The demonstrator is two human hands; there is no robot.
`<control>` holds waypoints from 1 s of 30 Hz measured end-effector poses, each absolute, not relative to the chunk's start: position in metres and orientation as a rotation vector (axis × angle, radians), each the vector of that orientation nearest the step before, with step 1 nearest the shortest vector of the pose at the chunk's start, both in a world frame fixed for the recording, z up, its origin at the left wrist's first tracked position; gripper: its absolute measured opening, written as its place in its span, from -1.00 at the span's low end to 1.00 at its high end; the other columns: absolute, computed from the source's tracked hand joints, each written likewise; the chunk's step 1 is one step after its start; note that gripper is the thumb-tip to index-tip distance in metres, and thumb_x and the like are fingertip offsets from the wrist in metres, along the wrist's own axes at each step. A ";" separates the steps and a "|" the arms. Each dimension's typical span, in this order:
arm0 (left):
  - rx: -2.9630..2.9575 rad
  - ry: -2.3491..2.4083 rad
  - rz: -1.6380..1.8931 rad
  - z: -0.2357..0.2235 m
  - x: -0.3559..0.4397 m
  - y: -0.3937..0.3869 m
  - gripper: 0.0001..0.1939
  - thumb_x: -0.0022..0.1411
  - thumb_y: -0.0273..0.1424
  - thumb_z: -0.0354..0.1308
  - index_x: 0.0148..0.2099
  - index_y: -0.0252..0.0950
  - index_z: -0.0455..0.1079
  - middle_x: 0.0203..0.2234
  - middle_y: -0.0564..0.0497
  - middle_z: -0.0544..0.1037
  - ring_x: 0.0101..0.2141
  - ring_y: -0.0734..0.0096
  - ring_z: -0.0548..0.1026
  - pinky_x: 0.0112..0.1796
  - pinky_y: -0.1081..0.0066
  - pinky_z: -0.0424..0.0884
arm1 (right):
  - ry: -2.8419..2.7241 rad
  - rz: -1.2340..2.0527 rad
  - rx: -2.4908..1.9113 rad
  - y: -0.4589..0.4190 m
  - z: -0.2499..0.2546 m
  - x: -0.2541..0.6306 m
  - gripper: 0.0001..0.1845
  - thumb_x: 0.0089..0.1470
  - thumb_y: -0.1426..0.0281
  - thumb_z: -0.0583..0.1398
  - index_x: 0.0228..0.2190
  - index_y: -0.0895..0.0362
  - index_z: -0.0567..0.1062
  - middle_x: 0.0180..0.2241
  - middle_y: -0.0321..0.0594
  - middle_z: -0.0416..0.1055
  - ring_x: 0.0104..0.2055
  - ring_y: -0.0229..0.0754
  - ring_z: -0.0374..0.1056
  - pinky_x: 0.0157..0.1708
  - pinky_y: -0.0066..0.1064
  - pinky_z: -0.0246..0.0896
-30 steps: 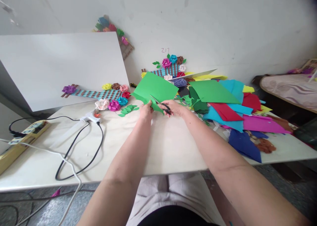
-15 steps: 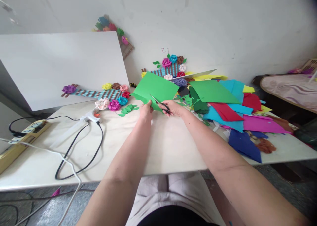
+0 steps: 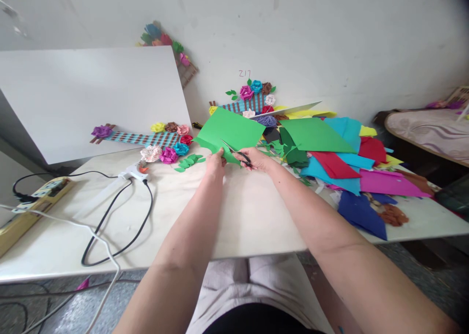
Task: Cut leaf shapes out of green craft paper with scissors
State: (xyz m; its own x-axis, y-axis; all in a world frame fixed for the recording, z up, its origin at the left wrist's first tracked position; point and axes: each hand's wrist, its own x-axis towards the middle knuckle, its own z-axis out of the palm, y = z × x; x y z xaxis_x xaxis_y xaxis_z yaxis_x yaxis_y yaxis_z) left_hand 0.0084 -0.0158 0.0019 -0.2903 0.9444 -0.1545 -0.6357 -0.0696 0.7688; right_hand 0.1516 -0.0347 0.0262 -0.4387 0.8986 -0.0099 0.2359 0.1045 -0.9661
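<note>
The left hand (image 3: 217, 162) pinches the near part of a green sheet (image 3: 232, 129), thumb on top; the right hand (image 3: 258, 159) grips a pair of scissors (image 3: 246, 159) by the black handles. Both are over the worktop (image 3: 256, 217). A large white board (image 3: 84, 99) stands at the back left, and a heap of coloured paper (image 3: 335, 164) spreads to the right. The sheet is between them, its near edge cut unevenly. Left of it lie a flower-trimmed woven piece (image 3: 142, 139), a white glue gun (image 3: 134, 173) and, smallest, cut green leaves (image 3: 188, 162).
</note>
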 end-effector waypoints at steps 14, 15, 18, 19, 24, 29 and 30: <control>0.513 0.895 1.622 0.005 0.003 -0.017 -0.88 0.08 -0.57 0.18 -0.43 -0.35 0.29 -0.69 0.13 0.38 -0.70 0.59 0.32 -0.58 0.56 0.26 | -1.692 1.403 -1.127 -0.039 0.032 0.152 -0.76 0.07 0.38 0.24 -0.54 0.20 0.32 -0.76 -0.44 0.23 -0.83 -0.48 0.03 -0.86 -0.64 -0.13; 0.517 0.895 1.620 0.006 0.003 -0.018 -0.88 0.08 -0.57 0.17 -0.42 -0.35 0.29 -0.69 0.13 0.39 -0.69 0.59 0.33 -0.58 0.56 0.27 | -1.688 1.404 -1.127 -0.039 0.032 0.153 -0.76 0.07 0.38 0.24 -0.53 0.20 0.32 -0.76 -0.44 0.24 -0.83 -0.48 0.04 -0.86 -0.64 -0.13; 0.535 0.887 1.617 0.008 0.004 -0.020 -0.89 0.07 -0.57 0.19 -0.41 -0.34 0.30 -0.69 0.12 0.41 -0.69 0.58 0.35 -0.57 0.56 0.30 | -1.679 1.404 -1.120 -0.040 0.034 0.152 -0.75 0.06 0.37 0.25 -0.54 0.20 0.33 -0.77 -0.43 0.25 -0.84 -0.48 0.05 -0.87 -0.63 -0.12; 0.540 0.884 1.620 0.008 0.004 -0.021 -0.88 0.06 -0.57 0.20 -0.40 -0.34 0.30 -0.68 0.12 0.42 -0.69 0.58 0.36 -0.57 0.56 0.30 | -1.676 1.399 -1.123 -0.040 0.035 0.151 -0.74 0.05 0.36 0.26 -0.55 0.21 0.34 -0.78 -0.43 0.25 -0.84 -0.47 0.05 -0.87 -0.63 -0.11; 0.563 0.876 1.639 0.006 0.004 -0.019 -0.85 0.00 -0.54 0.25 -0.37 -0.35 0.32 -0.67 0.12 0.43 -0.69 0.56 0.37 -0.55 0.54 0.33 | -1.722 1.349 -1.118 -0.037 0.032 0.151 -0.67 -0.01 0.23 0.30 -0.54 0.22 0.37 -0.76 -0.35 0.32 -0.84 -0.43 0.14 -0.88 -0.62 -0.14; 0.595 0.883 1.601 0.004 0.005 -0.020 -0.85 0.00 -0.52 0.25 -0.34 -0.35 0.34 -0.64 0.08 0.46 -0.63 0.51 0.43 -0.48 0.50 0.38 | -1.786 1.310 -1.105 -0.035 0.032 0.158 -0.58 -0.06 0.12 0.31 -0.55 0.23 0.38 -0.72 -0.27 0.38 -0.82 -0.43 0.18 -0.89 -0.62 -0.17; 0.598 0.886 1.596 0.005 0.006 -0.021 -0.85 0.00 -0.52 0.25 -0.35 -0.35 0.33 -0.64 0.08 0.46 -0.63 0.51 0.43 -0.47 0.50 0.38 | -1.793 1.313 -1.114 -0.035 0.034 0.160 -0.57 -0.06 0.11 0.31 -0.56 0.23 0.38 -0.72 -0.27 0.39 -0.82 -0.43 0.17 -0.89 -0.62 -0.17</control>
State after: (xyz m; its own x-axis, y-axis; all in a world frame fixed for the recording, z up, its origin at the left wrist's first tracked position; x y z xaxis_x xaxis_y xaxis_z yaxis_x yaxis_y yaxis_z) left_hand 0.0059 -0.0213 0.0050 -0.2128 0.9733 -0.0859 -0.5876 -0.0572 0.8071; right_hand 0.1597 -0.0354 0.0339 -0.4326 0.9015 0.0153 0.2576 0.1399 -0.9561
